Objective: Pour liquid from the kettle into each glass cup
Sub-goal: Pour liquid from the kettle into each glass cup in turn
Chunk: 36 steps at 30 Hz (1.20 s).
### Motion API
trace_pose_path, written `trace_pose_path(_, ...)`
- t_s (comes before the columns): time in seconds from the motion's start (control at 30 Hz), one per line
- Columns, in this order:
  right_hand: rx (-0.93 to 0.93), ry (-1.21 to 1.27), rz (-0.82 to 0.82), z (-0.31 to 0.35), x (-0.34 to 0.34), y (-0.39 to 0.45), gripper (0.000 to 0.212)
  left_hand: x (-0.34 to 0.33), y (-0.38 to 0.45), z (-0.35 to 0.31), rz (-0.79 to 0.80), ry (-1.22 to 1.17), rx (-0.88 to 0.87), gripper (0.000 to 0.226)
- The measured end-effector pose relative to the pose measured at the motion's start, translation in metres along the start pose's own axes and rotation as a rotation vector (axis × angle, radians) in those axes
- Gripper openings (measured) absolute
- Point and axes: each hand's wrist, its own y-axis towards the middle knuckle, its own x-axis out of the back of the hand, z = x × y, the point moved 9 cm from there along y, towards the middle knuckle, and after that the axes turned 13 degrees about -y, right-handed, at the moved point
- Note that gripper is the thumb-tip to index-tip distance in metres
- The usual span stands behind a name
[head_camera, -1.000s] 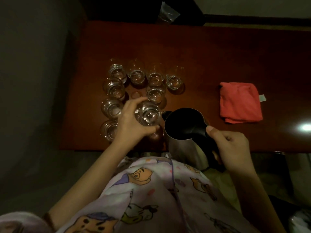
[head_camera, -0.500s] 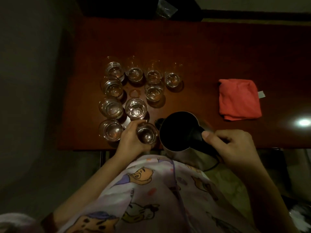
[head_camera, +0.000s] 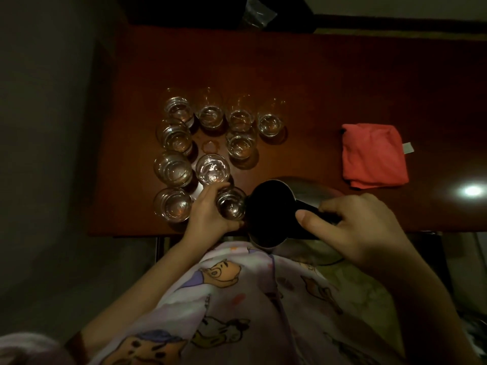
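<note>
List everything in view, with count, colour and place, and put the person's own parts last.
glass cups: ten, clear, clustered on the left part of the table; nine stand free, one is held at the near edge
kettle: one, steel with a dark inside and a black handle, lid open, at the near edge beside the held cup
cloth: one, red, folded, on the right of the table with a white tag
ring mark: one, pale, on the wood among the cups
table: one, dark red-brown wood
plastic bag: one, clear, beyond the far edge
garment: one, pale with cartoon prints, bottom of view
left hand: grips the near cup
right hand: grips the kettle's handle
</note>
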Motion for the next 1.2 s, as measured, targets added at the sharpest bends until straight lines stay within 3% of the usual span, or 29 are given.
trace_pose_path(1.2,0.015,-0.225,0.123,0.023,0.013,-0.006,0.067,-0.001,-0.003,-0.013,0.023,-0.052,-0.071,0.078)
